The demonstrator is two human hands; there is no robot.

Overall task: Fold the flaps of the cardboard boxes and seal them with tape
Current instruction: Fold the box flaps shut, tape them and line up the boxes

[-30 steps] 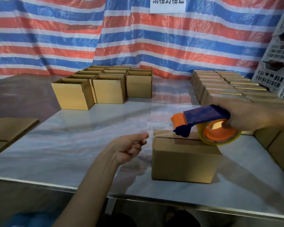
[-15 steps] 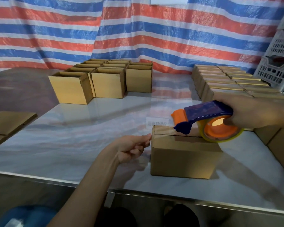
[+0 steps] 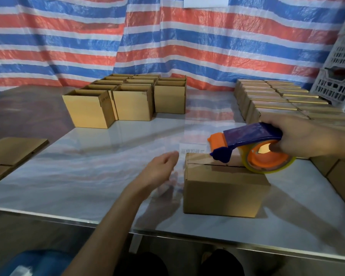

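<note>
Closed cardboard box (image 3: 223,192) stands on the tabletop (image 3: 88,176), near the front edge, flaps folded flat with the centre seam visible. Tape dispenser (image 3: 251,140), blue with orange fittings, rests on the box top, its nose on the seam and its tape roll (image 3: 271,164) at the right end. Right hand (image 3: 305,138) grips the dispenser, fingers curled round the handle. Left hand (image 3: 159,168) hovers just left of the box, fingers loosely extended, holding nothing. Open boxes (image 3: 131,102) stand grouped at the rear left; closed boxes (image 3: 271,100) line the right.
</note>
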